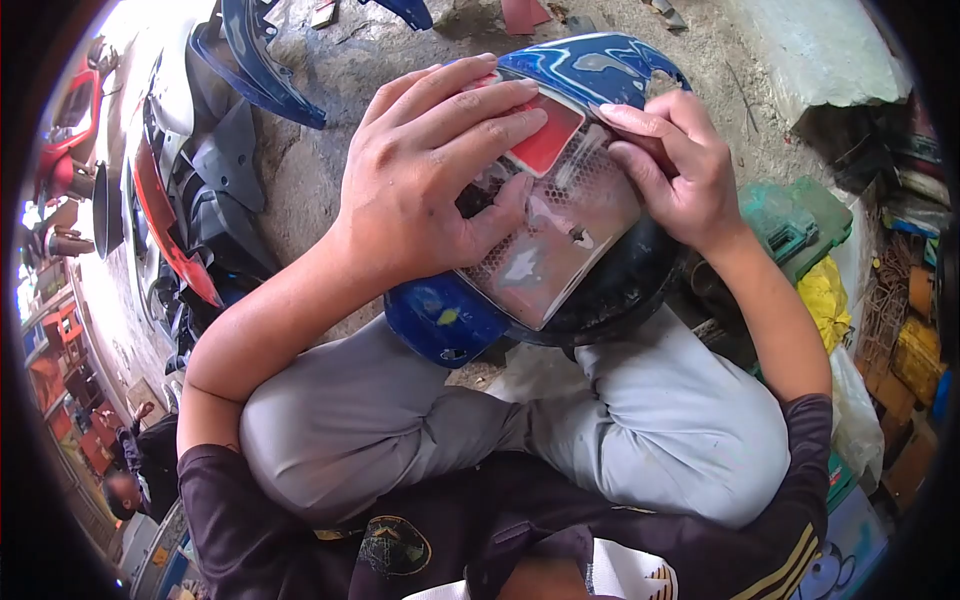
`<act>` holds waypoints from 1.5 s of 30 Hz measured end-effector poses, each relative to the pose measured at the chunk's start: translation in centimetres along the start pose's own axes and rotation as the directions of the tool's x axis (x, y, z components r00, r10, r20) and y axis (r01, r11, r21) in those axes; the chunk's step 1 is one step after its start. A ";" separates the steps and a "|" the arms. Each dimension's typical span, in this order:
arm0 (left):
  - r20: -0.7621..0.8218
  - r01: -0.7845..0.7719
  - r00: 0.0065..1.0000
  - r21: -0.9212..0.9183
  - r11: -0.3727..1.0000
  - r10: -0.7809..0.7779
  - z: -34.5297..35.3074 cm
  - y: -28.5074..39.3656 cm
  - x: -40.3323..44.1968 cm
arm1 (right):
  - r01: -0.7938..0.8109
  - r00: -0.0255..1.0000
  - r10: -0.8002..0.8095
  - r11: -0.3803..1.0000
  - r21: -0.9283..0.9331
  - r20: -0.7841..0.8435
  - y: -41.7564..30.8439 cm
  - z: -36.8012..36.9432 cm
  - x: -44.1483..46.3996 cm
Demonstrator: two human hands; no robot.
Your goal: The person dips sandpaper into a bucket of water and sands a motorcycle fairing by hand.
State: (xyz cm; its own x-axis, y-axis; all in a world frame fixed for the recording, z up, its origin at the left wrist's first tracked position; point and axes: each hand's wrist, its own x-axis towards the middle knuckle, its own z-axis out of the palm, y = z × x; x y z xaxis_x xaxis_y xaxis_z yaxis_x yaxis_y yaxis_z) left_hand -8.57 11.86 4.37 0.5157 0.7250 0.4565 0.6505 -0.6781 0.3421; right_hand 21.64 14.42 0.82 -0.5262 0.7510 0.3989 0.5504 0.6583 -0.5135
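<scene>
A blue, glossy vehicle body panel point(590, 62) rests over a black rounded piece point(650, 270) above my crossed legs. On it lies a pinkish-brown sheet point(555, 260) with a mesh pattern and shiny patches. A red rectangle with a pale border point(553, 135) sits near its upper part. My left hand point(430, 160) lies spread over the red rectangle, fingers flat and thumb on the mesh area. At the sheet's upper right edge, my right hand point(675, 165) is closed in a pinch. What its fingertips hold is too hidden to name.
Blue curved panels point(255, 75) and dark and orange panels point(170, 220) lie to the left. A concrete block point(830, 50) stands at the upper right. Near my right arm are a green case point(795, 225) and a yellow bag point(828, 300). Another person point(150, 460) is at the far left.
</scene>
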 end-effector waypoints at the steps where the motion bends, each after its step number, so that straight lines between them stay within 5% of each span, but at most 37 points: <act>1: 0.001 0.001 1.000 0.003 1.000 -0.001 0.1 0.0 0.0 | 0.016 1.000 -0.017 0.999 -0.049 -0.025 0.4 0.2 -0.2; 5: 0.011 -0.003 1.000 -0.001 1.000 0.003 -0.1 0.0 0.0 | 0.212 0.970 -0.232 0.954 -0.211 -0.071 -0.8 0.9 -0.7; 9: 0.004 -0.004 1.000 -0.006 1.000 0.004 0.0 0.0 -0.1 | 0.202 0.979 -0.197 0.963 -0.180 0.045 -3.6 0.7 -2.3; 17: 0.002 -0.007 1.000 -0.006 1.000 0.007 0.0 -0.1 0.0 | 0.393 0.919 -0.389 0.918 -0.059 0.069 -2.7 0.8 -2.5; 21: 0.000 -0.003 1.000 -0.010 1.000 0.003 0.0 -0.1 -0.1 | 0.221 0.975 -0.217 0.969 -0.108 0.050 -2.7 0.0 -1.3; 27: -0.004 -0.010 1.000 -0.025 1.000 0.010 0.1 -0.2 -0.1 | 0.248 0.968 -0.246 0.928 -0.277 0.044 -1.1 -0.3 -0.9; 32: 0.004 0.001 1.000 -0.012 1.000 -0.001 -0.2 -0.2 -0.1 | 0.427 0.904 -0.414 0.884 -0.189 0.104 -2.0 0.0 -0.7; 35: -0.008 -0.012 1.000 -0.018 1.000 0.012 0.0 -0.3 -0.1 | 0.374 0.926 -0.372 0.876 -0.303 0.068 0.0 -0.5 1.0; 39: -0.002 -0.006 1.000 -0.017 1.000 0.006 -0.1 -0.4 -0.1 | 0.422 0.906 -0.405 0.889 -0.176 0.127 -2.8 -0.5 -0.4; 42: -0.008 -0.008 1.000 -0.028 1.000 0.008 0.2 -0.3 -0.2 | 0.368 0.930 -0.360 0.893 -0.258 0.079 -0.9 -0.7 0.4; 45: -0.003 -0.009 1.000 -0.027 1.000 0.009 -0.1 -0.5 -0.1 | 0.480 0.876 -0.454 0.856 -0.190 0.165 -3.0 -0.7 -0.3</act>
State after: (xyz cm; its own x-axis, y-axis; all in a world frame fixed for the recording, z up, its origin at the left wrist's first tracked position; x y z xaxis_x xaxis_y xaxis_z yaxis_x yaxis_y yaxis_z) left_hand -8.96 12.12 4.26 0.5200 0.7183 0.4621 0.6303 -0.6879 0.3600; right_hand 20.56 12.23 2.75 -0.8178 0.3504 0.4566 0.3422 0.9339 -0.1036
